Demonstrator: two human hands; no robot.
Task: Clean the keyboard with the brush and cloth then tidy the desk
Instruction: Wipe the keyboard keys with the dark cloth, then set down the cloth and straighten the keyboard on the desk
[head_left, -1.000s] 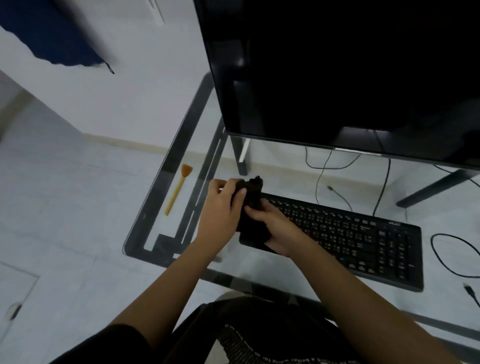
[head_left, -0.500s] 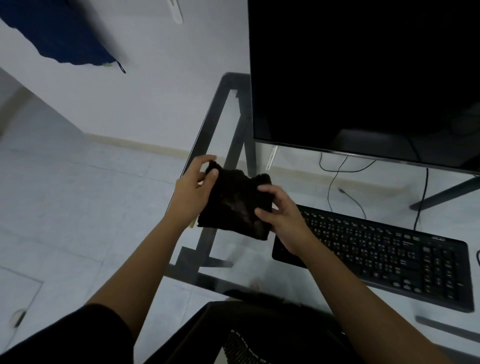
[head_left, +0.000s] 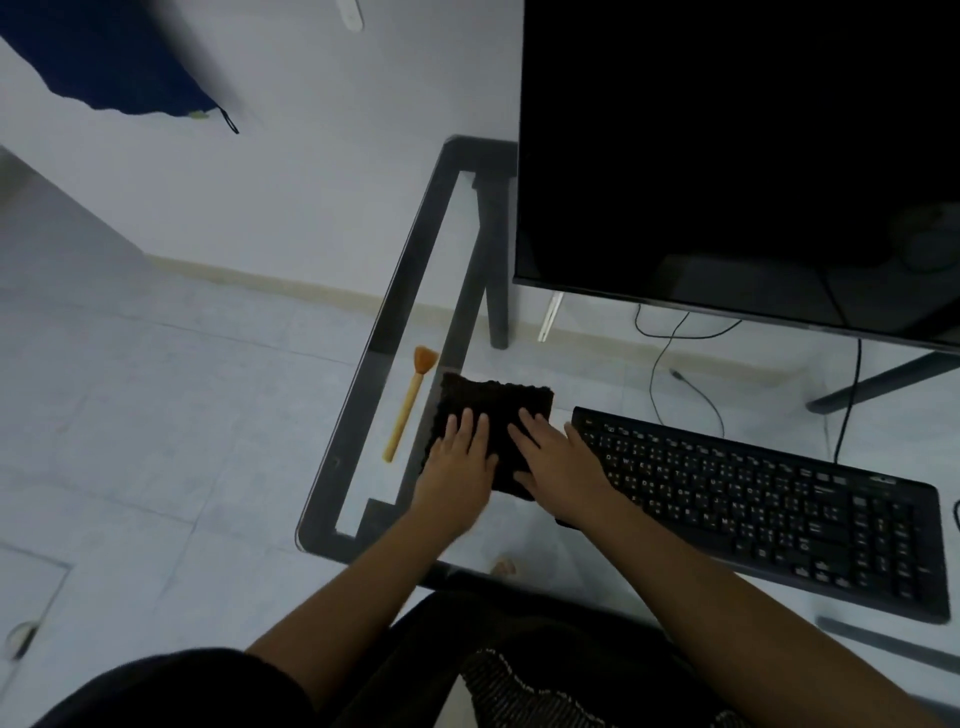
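Half a second ago both hands held the dark knitted square cloth (head_left: 493, 415) up; now it lies flat on the glass-topped bench (head_left: 410, 291). Leftmost lies the orange long-handled brush (head_left: 408, 410), just beside the cloth. Left hand (head_left: 460, 467) and right hand (head_left: 563, 462) press it, palms flat, fingers spread. Right of them sits the black rectangular keyboard (head_left: 779, 509).

Dim bluish light, soft focus, wide-angle bending at edges, faint motion blur

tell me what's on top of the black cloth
Both hands, left and right, press flat on the black cloth. The cloth beneath their palms is hidden.
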